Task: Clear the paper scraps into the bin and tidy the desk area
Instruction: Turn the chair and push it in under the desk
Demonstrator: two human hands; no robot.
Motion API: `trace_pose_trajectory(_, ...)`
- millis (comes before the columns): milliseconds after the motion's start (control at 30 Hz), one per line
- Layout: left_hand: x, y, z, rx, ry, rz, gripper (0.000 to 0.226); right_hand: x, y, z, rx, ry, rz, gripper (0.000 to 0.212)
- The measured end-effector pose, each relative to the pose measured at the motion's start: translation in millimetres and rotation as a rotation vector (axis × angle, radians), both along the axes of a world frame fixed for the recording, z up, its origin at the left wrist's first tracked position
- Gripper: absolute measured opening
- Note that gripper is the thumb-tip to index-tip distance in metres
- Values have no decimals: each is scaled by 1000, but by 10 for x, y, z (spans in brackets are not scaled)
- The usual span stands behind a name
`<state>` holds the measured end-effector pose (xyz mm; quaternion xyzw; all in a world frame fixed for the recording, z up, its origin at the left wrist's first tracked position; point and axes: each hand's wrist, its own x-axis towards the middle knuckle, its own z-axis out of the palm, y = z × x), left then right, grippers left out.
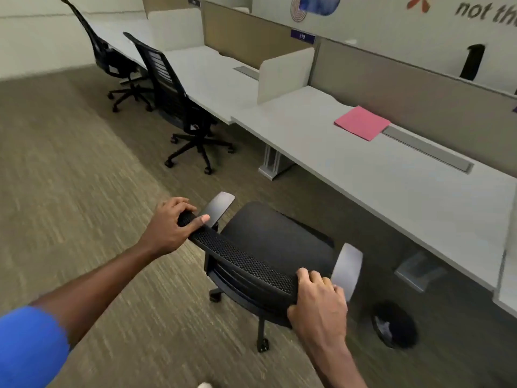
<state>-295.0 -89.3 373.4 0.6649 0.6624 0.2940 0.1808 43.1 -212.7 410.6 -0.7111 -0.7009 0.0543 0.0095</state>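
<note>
A black office chair (pixel 275 242) with grey armrests stands on the carpet in front of the white desk (pixel 363 169). My left hand (pixel 170 226) grips the left end of its mesh backrest top. Holding the right end of that backrest is my right hand (pixel 319 303). A pink paper folder (pixel 361 122) lies flat near the desk's back edge. On the floor under the desk, to the right of the chair, sits a black round bin (pixel 394 323) with pale scraps inside.
Two more black chairs (pixel 179 99) (pixel 112 60) are pushed against the desks further left. Low white dividers (pixel 285 72) separate the desk places, and a grey partition runs behind them. A grey cable tray (pixel 428 148) is set into the desk. Carpet stretches out to the left.
</note>
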Motion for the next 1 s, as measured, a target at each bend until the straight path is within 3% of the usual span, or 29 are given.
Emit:
trace_pose_trajectory(67,44,63,-11,92,50,-4,46,-50,26,21,-6,-30,-50,57)
trace_pose_trajectory(233,43,282,-51,174,95,15,45,-179,90,32,23,-69,-159,56)
trace_pose_trajectory(733,355,1172,-121,187,84,-7,29,-34,647,41,50,-66,-289,47)
trace_pose_trajectory(1000,654,1733,-168,181,85,-34,34,314,1182,-44,62,-31,-293,47)
